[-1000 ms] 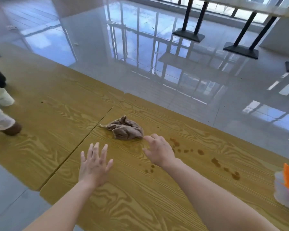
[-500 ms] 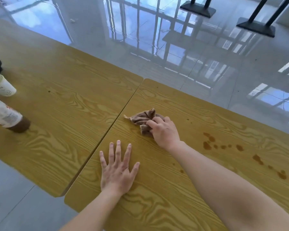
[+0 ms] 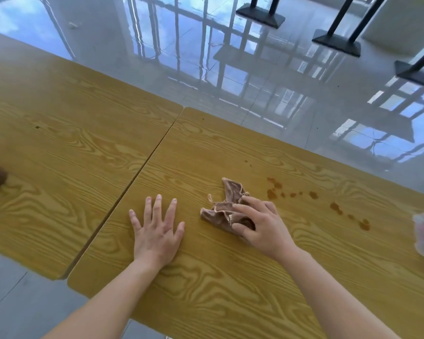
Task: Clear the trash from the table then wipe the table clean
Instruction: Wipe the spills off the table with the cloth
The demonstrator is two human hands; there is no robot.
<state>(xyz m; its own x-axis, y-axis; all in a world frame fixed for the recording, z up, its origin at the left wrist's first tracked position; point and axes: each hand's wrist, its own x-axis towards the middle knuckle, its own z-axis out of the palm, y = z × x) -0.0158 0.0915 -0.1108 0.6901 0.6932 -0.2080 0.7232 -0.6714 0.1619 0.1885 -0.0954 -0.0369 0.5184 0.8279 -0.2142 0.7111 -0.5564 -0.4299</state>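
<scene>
On the worktop (image 3: 206, 289) the fingers (image 3: 242, 208) of the right hand (image 3: 262, 226) clamp the cloth (image 3: 228, 201) just beside what look like spill stains (image 3: 291, 193), while the left hand (image 3: 157, 231) lies flat with fingers apart; wiping is starting, and the next move is a sweep across them.

A glossy grey tiled floor (image 3: 157, 77) is seen beyond a wood-grain table (image 3: 230, 148) and a matching neighbour table (image 3: 71, 123), which are set edge to edge. Window bars and blue sky are mirrored in a bright reflection (image 3: 230, 45). Black pedestal bases (image 3: 260, 14) are set at the far right, near a white wall (image 3: 406, 20).
</scene>
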